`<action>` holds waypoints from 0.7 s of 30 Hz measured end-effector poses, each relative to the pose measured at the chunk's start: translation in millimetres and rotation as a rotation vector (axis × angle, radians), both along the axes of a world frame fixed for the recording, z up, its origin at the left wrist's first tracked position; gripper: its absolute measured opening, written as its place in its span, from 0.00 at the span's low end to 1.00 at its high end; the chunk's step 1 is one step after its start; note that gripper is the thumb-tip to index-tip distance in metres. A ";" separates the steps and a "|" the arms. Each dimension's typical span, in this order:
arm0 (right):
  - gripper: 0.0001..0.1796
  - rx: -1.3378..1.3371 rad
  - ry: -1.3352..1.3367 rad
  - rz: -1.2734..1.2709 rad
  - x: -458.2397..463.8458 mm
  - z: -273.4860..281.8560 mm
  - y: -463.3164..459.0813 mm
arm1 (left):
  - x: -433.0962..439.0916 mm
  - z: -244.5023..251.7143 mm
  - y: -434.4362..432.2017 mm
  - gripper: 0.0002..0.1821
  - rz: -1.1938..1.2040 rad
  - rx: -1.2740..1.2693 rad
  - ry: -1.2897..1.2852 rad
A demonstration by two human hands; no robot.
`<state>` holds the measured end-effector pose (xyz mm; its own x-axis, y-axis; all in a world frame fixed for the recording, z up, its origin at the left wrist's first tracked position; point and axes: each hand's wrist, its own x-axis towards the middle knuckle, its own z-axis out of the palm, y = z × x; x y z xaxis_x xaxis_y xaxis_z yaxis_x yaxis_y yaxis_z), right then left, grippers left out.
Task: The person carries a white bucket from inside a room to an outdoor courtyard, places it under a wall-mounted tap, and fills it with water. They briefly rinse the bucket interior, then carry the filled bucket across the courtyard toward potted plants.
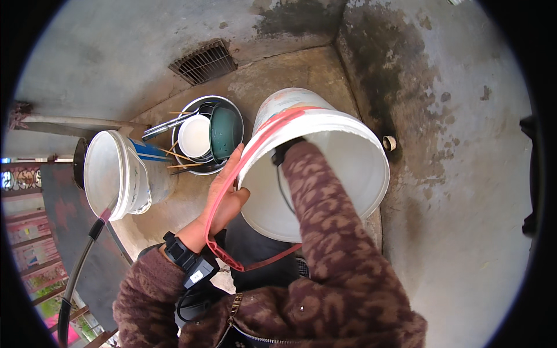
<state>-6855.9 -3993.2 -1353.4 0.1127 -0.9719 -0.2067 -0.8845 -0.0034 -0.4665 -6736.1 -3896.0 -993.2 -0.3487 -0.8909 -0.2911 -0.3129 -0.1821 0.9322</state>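
Observation:
A large white plastic bucket (pixel 380 148) is tilted before me, its mouth facing my body. My left hand (pixel 224 198) grips its left rim, the thumb at the edge and the fingers along the outer wall. A red strap-like handle (pixel 274 257) loops from the bucket past that hand and hangs below the mouth. My right forearm, in a brown patterned fleece sleeve (pixel 333 204), reaches into the bucket. The right hand itself is hidden inside, so its hold cannot be seen. Black devices are strapped to both wrists.
Left of the bucket, a metal basin (pixel 237 114) holds a green bowl (pixel 228 132), a white bowl (pixel 194 136), chopsticks and utensils. Another white bucket (pixel 143 174) stands farther left with a hose (pixel 78 265) in it. Beyond are a floor-level wall grate (pixel 204 62) and a pipe stub (pixel 389 143).

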 end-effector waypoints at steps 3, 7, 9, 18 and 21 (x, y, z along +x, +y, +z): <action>0.18 0.020 0.060 -0.019 -3.3 6.5 4.2 | 3.3 0.9 -3.3 0.47 -0.055 -0.039 -0.019; 0.18 0.262 0.375 -0.158 -79.5 40.5 1.2 | 9.2 7.2 -7.9 0.44 0.009 -0.037 -0.125; 0.17 0.198 0.475 -0.198 -115.5 55.0 -32.9 | 9.6 9.1 -6.7 0.43 -0.040 -0.084 -0.217; 0.27 0.378 0.580 -0.401 -45.6 19.4 34.1 | 7.5 -1.6 -1.4 0.44 -0.246 -0.338 -0.379; 0.24 0.065 -0.114 -0.041 -0.1 2.0 11.3 | 5.2 -0.9 0.6 0.45 -0.239 -0.328 -0.390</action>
<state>-6856.0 -3982.0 -1351.5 0.0996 -0.9612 -0.2574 -0.8248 0.0650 -0.5616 -6730.9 -3895.4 -994.1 -0.4742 -0.8658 -0.1600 -0.6423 0.2159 0.7354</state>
